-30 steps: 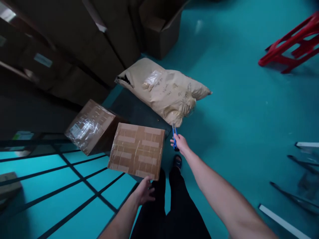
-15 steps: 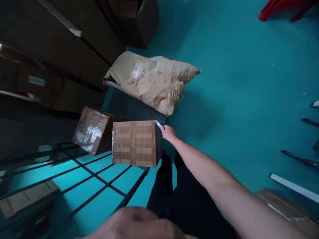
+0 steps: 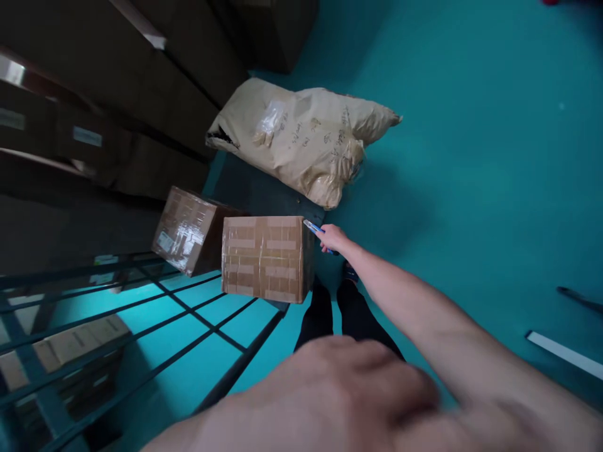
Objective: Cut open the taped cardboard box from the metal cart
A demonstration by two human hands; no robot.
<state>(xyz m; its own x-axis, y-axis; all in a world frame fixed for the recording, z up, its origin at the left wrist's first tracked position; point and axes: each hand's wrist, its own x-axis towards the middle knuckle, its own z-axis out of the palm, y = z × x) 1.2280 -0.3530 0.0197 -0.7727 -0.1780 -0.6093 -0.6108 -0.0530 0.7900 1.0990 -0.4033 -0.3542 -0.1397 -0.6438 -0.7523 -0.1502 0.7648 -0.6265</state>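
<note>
My right hand (image 3: 335,238) is closed around a blue utility knife (image 3: 315,226). Its tip is at the upper right corner of a taped cardboard box (image 3: 262,258); whether it touches cannot be made out. My left hand (image 3: 348,389) looms large and slightly blurred near the camera, over my right forearm. Its fingers curl inward, and whatever they hold, if anything, is hidden. The box sits on a dark platform (image 3: 254,182), beside a second box (image 3: 185,231) wrapped in shiny clear tape.
A bulky tan sack (image 3: 301,135) with handwriting lies beyond the box. Dark bars of a metal rack (image 3: 207,323) run along the lower left. Stacked cartons (image 3: 94,169) line the left side. A white bar (image 3: 565,355) lies at the right on the green floor (image 3: 480,157).
My left hand has risen further into view and moved right across my right forearm. The view has shifted slightly. My right hand keeps the knife by the box's corner.
</note>
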